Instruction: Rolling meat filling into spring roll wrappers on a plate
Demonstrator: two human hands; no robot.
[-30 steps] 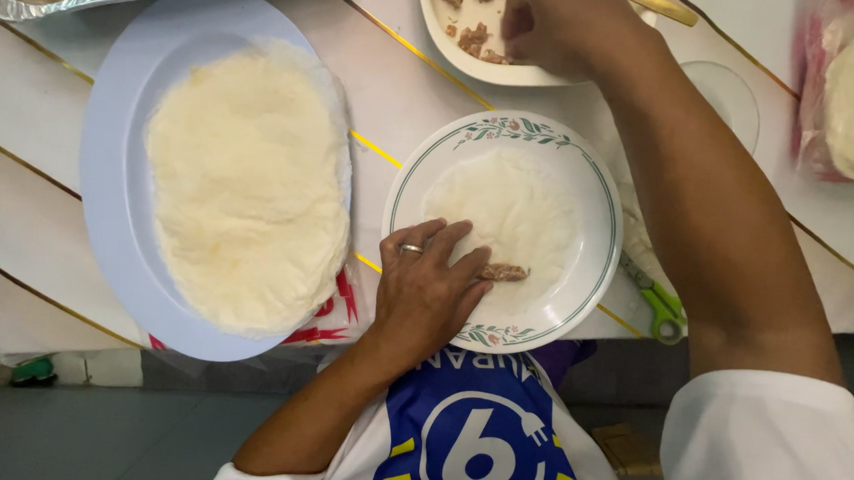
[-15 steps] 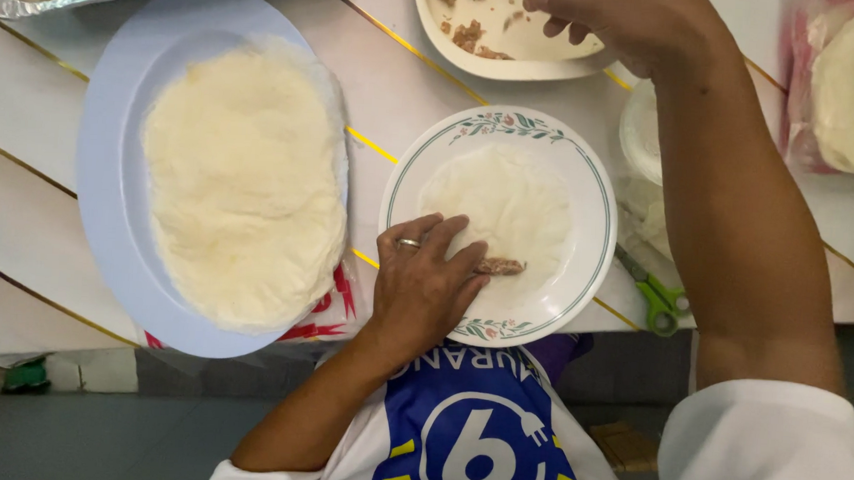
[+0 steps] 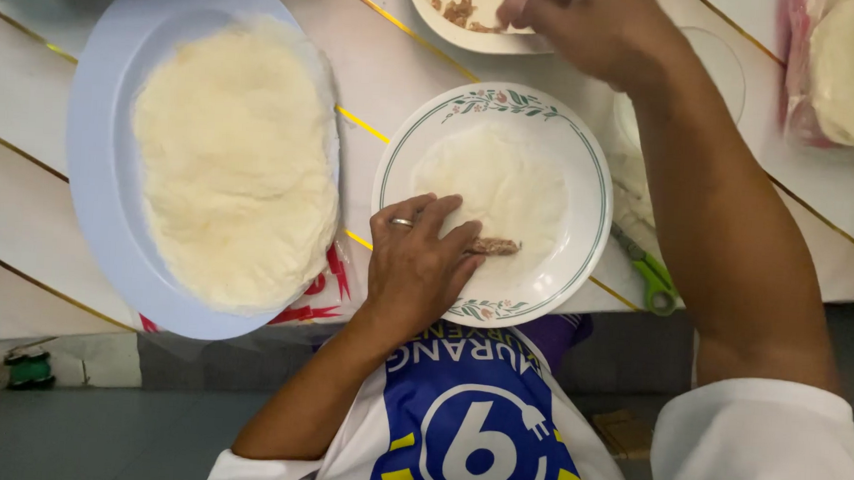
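Resting flat on the near rim of a white plate with a green leaf border (image 3: 587, 151), the left hand (image 3: 416, 269) lies with fingers spread and loosely extended, a ring on one of them; it grips nothing, its fingertips (image 3: 461, 234) touching a thin round wrapper (image 3: 503, 190) that lies in the plate; a small brown strip of filling (image 3: 493, 245) sits on the wrapper's near edge, just beside those fingertips. The right hand (image 3: 584, 24) reaches over a white dish (image 3: 457, 32) at the far side, fingers curled together; whether it has hold of anything I cannot tell; brown crumbs of filling (image 3: 459, 10) lie in that dish. To the left a large pale blue oval plate (image 3: 95, 154) holds a stack of wrappers (image 3: 236, 162); green-handled scissors (image 3: 651, 276) lie on the table (image 3: 387, 72) beside the bordered plate.
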